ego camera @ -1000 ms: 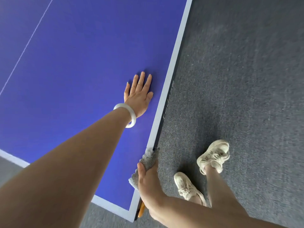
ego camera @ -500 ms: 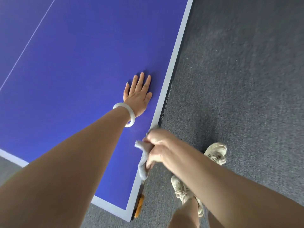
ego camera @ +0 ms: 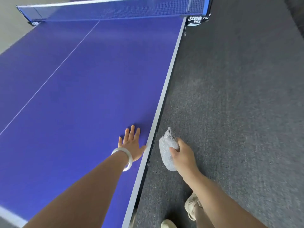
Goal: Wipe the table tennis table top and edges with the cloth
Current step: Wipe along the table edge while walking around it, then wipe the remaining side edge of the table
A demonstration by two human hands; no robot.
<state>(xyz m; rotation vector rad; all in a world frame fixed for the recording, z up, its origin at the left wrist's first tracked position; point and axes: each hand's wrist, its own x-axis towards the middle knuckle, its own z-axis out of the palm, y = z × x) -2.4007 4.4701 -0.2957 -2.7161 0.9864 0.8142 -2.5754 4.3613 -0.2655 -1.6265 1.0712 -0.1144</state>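
Note:
The blue table tennis table (ego camera: 79, 89) fills the left of the head view, with a pale right side edge (ego camera: 166, 89) running up to the net. My left hand (ego camera: 132, 144) lies flat on the top near that edge, fingers spread, a white bangle on the wrist. My right hand (ego camera: 182, 155) is off the table, just right of the edge and apart from it, gripping a bunched grey cloth (ego camera: 167, 150) that hangs over the carpet.
A blue net (ego camera: 111, 9) crosses the far end, with its clamp post (ego camera: 196, 18) at the right edge. Dark grey carpet (ego camera: 238, 104) covers the floor on the right. My pale shoes (ego camera: 191, 206) stand by the table's side at the bottom.
The view has tilted up, so the net shows. My right hand has come off the table edge with the cloth and now hangs beside it. My left hand stays flat.

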